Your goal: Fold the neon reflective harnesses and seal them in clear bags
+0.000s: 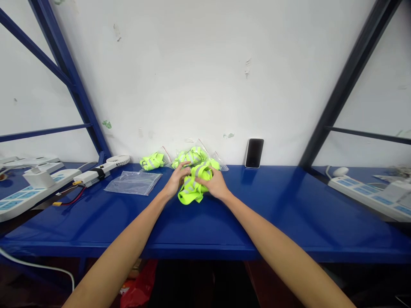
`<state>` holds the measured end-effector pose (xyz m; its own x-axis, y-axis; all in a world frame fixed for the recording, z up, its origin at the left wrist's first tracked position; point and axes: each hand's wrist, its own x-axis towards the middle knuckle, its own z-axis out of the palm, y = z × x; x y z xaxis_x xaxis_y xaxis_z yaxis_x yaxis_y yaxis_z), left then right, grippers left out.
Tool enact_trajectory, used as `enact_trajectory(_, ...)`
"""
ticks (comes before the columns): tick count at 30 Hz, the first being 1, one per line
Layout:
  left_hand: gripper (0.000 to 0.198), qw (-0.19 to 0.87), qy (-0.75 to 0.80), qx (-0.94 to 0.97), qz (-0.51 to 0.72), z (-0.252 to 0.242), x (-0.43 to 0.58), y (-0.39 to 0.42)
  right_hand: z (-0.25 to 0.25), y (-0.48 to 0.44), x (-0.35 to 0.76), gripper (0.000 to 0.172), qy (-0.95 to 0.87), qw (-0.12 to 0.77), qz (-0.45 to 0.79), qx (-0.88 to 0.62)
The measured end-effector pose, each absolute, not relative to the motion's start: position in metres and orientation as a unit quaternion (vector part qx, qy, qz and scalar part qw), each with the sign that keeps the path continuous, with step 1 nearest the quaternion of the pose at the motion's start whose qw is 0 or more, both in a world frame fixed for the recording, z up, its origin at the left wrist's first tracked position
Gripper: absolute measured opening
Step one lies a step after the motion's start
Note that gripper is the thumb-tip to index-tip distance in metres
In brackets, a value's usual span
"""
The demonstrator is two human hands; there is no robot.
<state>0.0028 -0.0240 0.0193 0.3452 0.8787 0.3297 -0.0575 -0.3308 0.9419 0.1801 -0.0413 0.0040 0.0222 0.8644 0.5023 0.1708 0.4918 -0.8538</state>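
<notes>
A crumpled neon-yellow vest with grey reflective strips (192,192) lies on the blue table (276,214). My left hand (176,179) rests on its left side, fingers curled onto the fabric. My right hand (215,184) presses on its right side, fingers closed on the cloth. Behind it lie more yellow vests in clear bags (190,156), and one bagged vest (152,161) sits further left by the wall.
An empty clear plastic bag (134,182) lies left of my hands. A black phone (254,153) leans on the white wall. White power strips (28,192) and a small white fan (102,169) sit at left, another power strip (369,193) at right. Blue shelf posts flank the table.
</notes>
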Motion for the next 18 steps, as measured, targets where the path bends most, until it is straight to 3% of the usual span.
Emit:
enact_trajectory(3,0.081,0.446,0.252,0.731,0.451,0.018,0.005,-0.031,0.000,-0.030,0.191,0.050,-0.554,0.631,0.319,-0.440)
enact_trajectory(6,0.097,0.322,0.277,0.794,0.435,0.013,0.016,-0.037,0.003,-0.031,0.197,0.063,-0.523,0.662,0.324,-0.428)
enact_trajectory(8,0.092,0.271,0.346,0.773,0.457,0.010,0.022,-0.035,0.007,-0.038,0.196,0.068,-0.563,0.656,0.305,-0.400)
enact_trajectory(13,0.056,0.311,0.433,0.710,0.460,0.004,0.018,-0.020,0.008,-0.048,0.182,0.031,-0.678,0.592,0.197,-0.388)
enact_trajectory(18,0.049,0.276,0.449,0.709,0.469,0.006,0.014,-0.018,0.003,-0.049,0.172,0.022,-0.692,0.577,0.140,-0.410)
